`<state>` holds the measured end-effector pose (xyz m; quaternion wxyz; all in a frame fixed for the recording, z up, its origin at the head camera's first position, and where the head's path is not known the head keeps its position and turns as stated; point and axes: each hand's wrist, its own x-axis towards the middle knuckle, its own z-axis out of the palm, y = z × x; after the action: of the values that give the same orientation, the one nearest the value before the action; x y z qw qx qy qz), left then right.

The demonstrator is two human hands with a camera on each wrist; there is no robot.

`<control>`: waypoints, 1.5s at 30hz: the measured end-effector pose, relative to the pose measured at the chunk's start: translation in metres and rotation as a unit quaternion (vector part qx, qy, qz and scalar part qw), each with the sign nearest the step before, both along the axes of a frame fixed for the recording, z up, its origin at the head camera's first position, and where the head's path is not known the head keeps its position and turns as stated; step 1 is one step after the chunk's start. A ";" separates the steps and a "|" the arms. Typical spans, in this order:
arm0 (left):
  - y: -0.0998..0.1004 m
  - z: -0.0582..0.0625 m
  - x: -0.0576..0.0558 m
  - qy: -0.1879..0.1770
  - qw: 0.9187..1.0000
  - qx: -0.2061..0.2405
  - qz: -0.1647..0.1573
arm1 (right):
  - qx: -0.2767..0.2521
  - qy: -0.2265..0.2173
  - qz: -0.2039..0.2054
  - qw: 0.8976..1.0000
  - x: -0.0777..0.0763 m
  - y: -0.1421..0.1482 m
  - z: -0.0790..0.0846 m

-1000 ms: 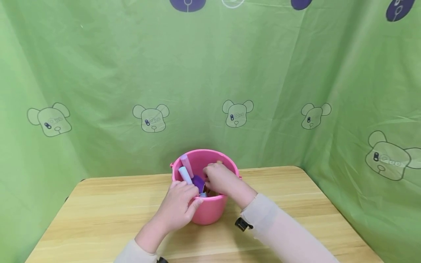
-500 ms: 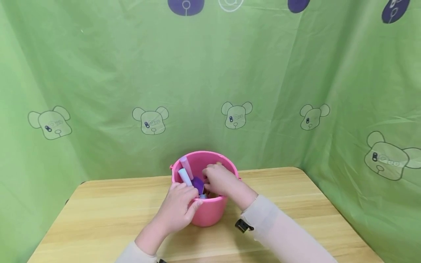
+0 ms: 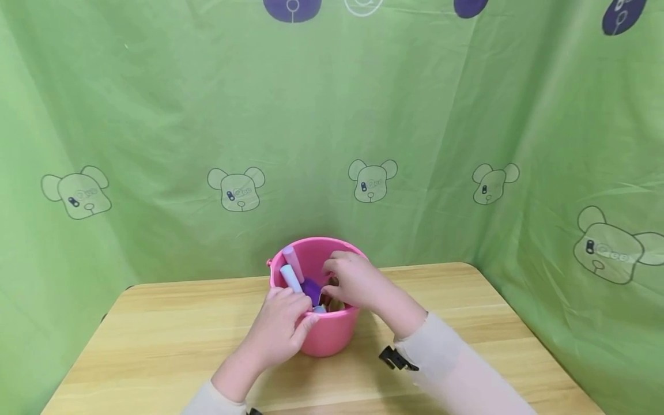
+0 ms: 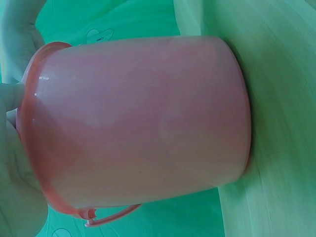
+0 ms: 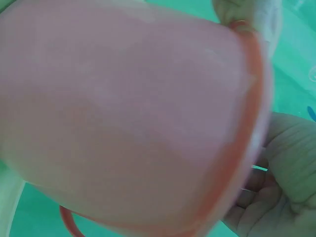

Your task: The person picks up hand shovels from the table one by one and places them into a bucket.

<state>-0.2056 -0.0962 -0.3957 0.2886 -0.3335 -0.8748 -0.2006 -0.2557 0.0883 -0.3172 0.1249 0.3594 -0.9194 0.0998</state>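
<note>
A pink bucket (image 3: pixel 327 337) stands upright on the table. My left hand (image 3: pixel 277 325) grips its near left rim, fingers over the edge and thumb outside. In the left wrist view the bucket wall (image 4: pixel 143 118) fills the middle. My right hand (image 3: pixel 358 282) reaches over the right rim into the bucket, fingers bent and thumb apart from them. Brownish things show beneath it; whether it holds one I cannot tell. Inside lean a light blue rod (image 3: pixel 290 278) and a lilac rod (image 3: pixel 292 262), with a round purple thing (image 3: pixel 311 290) beside them.
The wooden table (image 3: pixel 181 323) extends around the bucket. Behind it and along the sides hangs a green curtain (image 3: pixel 311 115) with bear-head prints. The bucket's handle (image 4: pixel 116 216) hangs down outside its wall. A black strap buckle (image 3: pixel 396 358) is on the right sleeve.
My right hand has shifted a little up and to the right, with its fingers spread further from the thumb. More of the brownish things below show. My left hand stays on the rim.
</note>
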 end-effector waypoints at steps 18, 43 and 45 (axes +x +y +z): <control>0.000 0.001 0.000 -0.001 1.000 0.006 0.001 | -0.055 0.033 0.012 0.998 0.029 0.031 -0.001; 0.000 0.002 0.001 -0.008 1.000 0.000 0.005 | -0.140 -0.024 0.086 0.986 0.038 0.042 -0.044; 0.000 0.002 0.001 -0.008 1.000 -0.001 0.005 | -0.153 -0.022 0.095 0.983 0.036 0.043 -0.047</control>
<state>-0.2043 -0.0960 -0.3933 0.2822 -0.3275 -0.8790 -0.2011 -0.2192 0.1314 -0.3641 0.1476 0.4196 -0.8575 0.2587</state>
